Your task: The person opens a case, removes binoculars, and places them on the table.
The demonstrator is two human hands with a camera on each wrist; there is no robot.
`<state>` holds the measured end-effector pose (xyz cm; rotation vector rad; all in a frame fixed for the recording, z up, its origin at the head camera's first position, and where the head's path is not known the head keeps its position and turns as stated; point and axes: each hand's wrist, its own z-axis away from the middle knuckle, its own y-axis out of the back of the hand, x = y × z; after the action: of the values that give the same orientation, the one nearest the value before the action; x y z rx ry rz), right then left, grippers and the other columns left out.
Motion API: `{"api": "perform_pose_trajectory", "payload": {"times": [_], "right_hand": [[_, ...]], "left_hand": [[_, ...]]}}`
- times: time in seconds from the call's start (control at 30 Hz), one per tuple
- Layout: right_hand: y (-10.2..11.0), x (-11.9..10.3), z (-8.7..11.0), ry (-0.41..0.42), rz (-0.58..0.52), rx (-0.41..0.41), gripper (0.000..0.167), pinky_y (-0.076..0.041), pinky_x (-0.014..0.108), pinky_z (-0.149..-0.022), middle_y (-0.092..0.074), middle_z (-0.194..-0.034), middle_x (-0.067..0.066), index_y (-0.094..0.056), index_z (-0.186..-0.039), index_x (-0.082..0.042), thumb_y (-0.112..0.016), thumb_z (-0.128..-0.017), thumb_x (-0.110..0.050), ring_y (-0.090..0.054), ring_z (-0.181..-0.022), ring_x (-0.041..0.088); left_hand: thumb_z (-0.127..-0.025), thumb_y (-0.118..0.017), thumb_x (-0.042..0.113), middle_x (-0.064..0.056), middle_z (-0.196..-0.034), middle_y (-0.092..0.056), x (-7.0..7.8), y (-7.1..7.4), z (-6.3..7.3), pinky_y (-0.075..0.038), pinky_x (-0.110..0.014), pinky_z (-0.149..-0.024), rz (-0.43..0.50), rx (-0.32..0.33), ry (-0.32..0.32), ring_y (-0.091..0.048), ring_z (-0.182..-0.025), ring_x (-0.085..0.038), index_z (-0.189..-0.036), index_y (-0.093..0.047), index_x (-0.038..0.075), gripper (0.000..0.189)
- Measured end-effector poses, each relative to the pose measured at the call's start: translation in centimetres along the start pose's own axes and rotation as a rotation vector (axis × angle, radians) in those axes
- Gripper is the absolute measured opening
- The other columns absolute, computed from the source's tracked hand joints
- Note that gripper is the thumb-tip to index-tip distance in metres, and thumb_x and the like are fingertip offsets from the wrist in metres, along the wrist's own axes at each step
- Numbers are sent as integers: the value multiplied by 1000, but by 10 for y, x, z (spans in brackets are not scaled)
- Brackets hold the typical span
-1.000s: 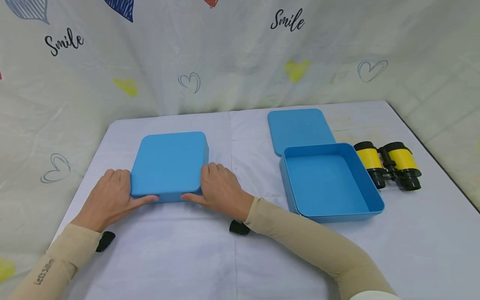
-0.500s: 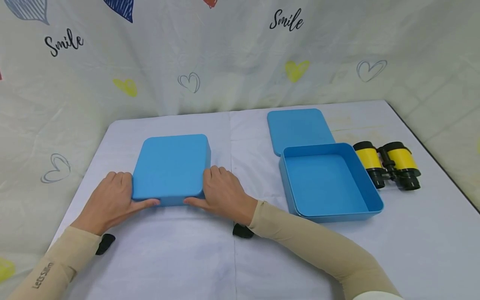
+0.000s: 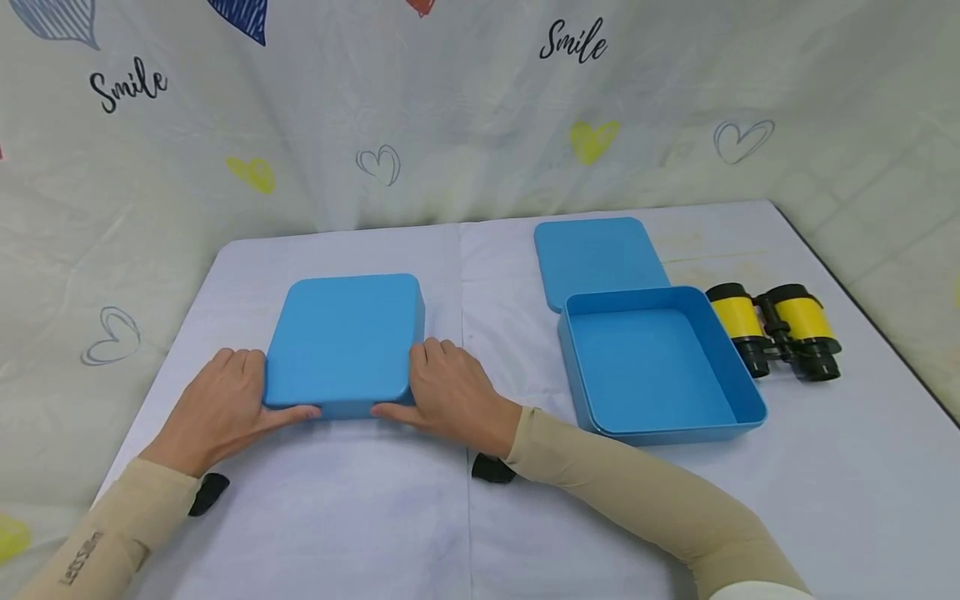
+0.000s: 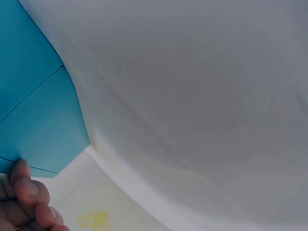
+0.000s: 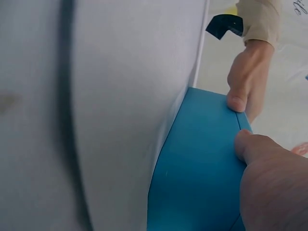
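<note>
A lidded light-blue rectangular box point(image 3: 345, 342) lies flat on the left half of the white-covered table. My left hand point(image 3: 217, 408) holds its near left corner, thumb along the front side. At the near right corner my right hand point(image 3: 457, 392) grips it the same way. The left wrist view has the box's side point(image 4: 45, 125) with fingertips point(image 4: 31, 190) against its upper edge. Both thumbs show on the box's front face point(image 5: 202, 154) in the right wrist view. What the box contains is hidden.
A lidless blue box point(image 3: 663, 367) stands to the right, nothing visible inside it. A flat blue lid point(image 3: 600, 254) lies behind it, partly covered. Yellow and black binoculars point(image 3: 776, 329) lie at its right, near the table's right edge. A printed cloth point(image 3: 465, 108) hangs behind the table.
The lidded box has slid slightly nearer the person and a little to the right, with both hands still holding it. The lidless box, loose lid and binoculars have stayed in place.
</note>
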<state>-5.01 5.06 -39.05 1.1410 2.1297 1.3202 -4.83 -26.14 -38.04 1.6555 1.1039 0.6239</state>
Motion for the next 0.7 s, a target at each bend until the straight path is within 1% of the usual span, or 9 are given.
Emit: {"api": "perform_pose_trajectory", "payload": {"times": [0.23, 0.37, 0.5, 0.6, 0.7], "right_hand": [[2, 1, 4, 25, 6, 26, 71, -25, 21, -48, -42, -61, -2, -52, -74, -12, -63, -83, -82, -33, -51, 12], [1, 1, 6, 34, 13, 26, 71, -26, 20, -49, -44, -62, -1, -53, -74, -12, -63, -82, -82, -34, -53, 12], [1, 1, 8, 45, 12, 13, 71, -33, 21, -50, -46, -64, -1, -54, -76, -12, -61, -83, -82, -39, -54, 13], [4, 1, 10, 55, 7, 9, 71, -38, 22, -51, -48, -64, -1, -55, -77, -11, -61, -84, -82, -44, -55, 13], [5, 1, 12, 61, 7, 14, 72, -40, 22, -52, -49, -65, -1, -56, -77, -11, -61, -83, -82, -45, -55, 13]], "left_hand": [[-64, -74, 86, 2, -60, -34, 1, -1, 3, -32, -30, -59, 6, 0, 4, -36, -58, -16, -73, -47, 6, 85], [-63, -78, 82, 2, -60, -35, 2, 0, 4, -31, -28, -58, 15, -13, 20, -36, -59, -16, -74, -48, 6, 83], [-61, -83, 77, 1, -60, -37, 5, 2, 5, -32, -28, -58, 26, -39, 51, -37, -61, -16, -76, -49, 5, 81], [-60, -82, 80, 1, -61, -38, 6, 3, 6, -33, -27, -57, 29, -51, 64, -38, -61, -16, -78, -50, 5, 83], [-59, -80, 82, 2, -61, -37, 6, 4, 7, -32, -26, -55, 33, -51, 63, -36, -61, -15, -78, -50, 5, 85]]}}
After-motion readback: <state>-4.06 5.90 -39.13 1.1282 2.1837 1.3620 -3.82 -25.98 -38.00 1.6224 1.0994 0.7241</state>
